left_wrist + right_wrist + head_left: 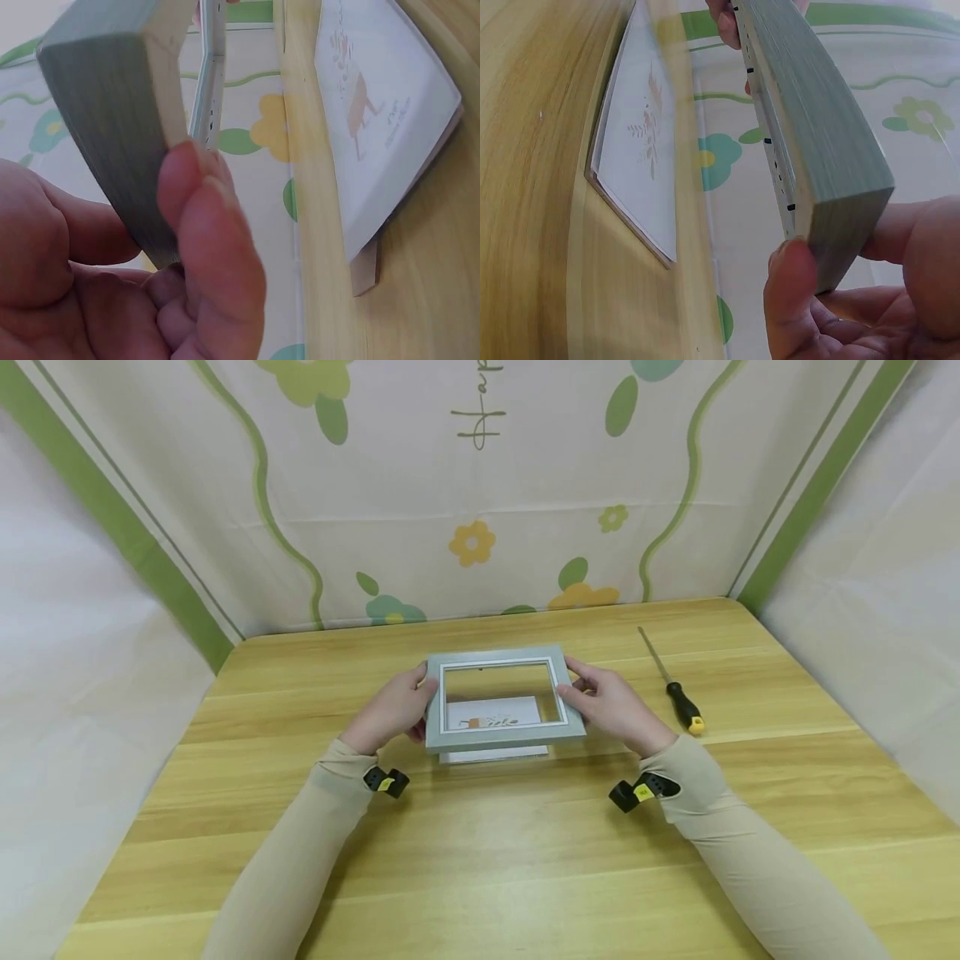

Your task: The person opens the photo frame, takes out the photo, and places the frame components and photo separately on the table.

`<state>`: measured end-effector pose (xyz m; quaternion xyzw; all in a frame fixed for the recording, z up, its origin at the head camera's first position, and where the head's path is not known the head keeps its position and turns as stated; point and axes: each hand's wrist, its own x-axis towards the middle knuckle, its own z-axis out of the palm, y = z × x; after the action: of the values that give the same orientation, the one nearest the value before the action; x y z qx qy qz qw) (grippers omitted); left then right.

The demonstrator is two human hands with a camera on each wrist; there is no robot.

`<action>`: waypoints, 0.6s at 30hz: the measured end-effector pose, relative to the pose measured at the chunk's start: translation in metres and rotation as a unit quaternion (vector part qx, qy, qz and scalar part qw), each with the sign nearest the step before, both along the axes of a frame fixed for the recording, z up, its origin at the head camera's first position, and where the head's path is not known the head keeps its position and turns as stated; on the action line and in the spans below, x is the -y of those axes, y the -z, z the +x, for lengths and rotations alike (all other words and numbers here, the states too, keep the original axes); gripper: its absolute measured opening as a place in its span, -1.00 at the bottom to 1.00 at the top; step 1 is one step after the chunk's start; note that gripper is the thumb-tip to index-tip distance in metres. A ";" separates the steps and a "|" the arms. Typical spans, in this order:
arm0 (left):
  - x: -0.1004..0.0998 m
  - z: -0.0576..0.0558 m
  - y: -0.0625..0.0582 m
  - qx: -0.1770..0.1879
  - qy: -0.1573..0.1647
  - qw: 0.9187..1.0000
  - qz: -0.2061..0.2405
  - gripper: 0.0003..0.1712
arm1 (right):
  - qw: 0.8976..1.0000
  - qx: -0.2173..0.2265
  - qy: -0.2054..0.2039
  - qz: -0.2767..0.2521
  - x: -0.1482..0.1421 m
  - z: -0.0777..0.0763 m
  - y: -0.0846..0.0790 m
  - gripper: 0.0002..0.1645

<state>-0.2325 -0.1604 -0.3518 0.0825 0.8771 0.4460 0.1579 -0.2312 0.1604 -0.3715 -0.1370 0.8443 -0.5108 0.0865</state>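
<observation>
A grey-green picture frame (510, 740) is held up above the table, its front facing up and its opening see-through. My left hand (392, 708) grips its left side, thumb on the front face and fingers beneath. On the opposite side my right hand (613, 703) pinches the edge the same way. Small dark tabs line the frame's inner back edge in the right wrist view. Under the frame lies a white backing panel with a plant picture (641, 127), apart from it. A brown stand leg (365, 270) sticks out below the panel in the left wrist view.
A screwdriver (684, 703) with a black and yellow handle lies on the wooden table (495, 868), right of the frame. Behind the table hangs a flowered cloth (547, 485). Both wrists wear black camera straps (647, 789).
</observation>
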 end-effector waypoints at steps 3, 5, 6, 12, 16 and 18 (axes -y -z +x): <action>0.000 -0.001 -0.001 0.001 -0.009 1.000 0.011 -0.36 | 1.000 0.003 -0.001 -0.006 -0.001 0.000 0.000 -0.24; 0.000 -0.002 -0.002 -0.004 -0.019 0.999 0.025 -0.31 | 1.000 0.004 0.002 -0.010 -0.001 -0.001 -0.001 -0.21; 0.000 -0.003 -0.003 -0.008 -0.024 0.999 0.033 -0.28 | 1.000 0.005 0.004 -0.012 -0.002 -0.001 -0.001 -0.19; -0.001 -0.001 -0.009 -0.018 -0.049 0.995 0.083 -0.18 | 0.999 0.005 0.045 -0.008 -0.003 -0.002 -0.003 -0.08; -0.001 0.000 -0.012 -0.018 -0.032 0.995 0.094 -0.17 | 0.998 0.005 0.057 -0.008 -0.007 -0.003 -0.006 -0.05; -0.001 0.001 -0.013 -0.026 -0.022 0.994 0.099 -0.18 | 0.998 0.010 0.052 -0.015 -0.008 -0.004 -0.008 -0.02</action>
<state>-0.2318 -0.1589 -0.3385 0.0898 0.8340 0.5319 0.1162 -0.2353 0.1684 -0.3636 -0.0892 0.8416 -0.5286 0.0657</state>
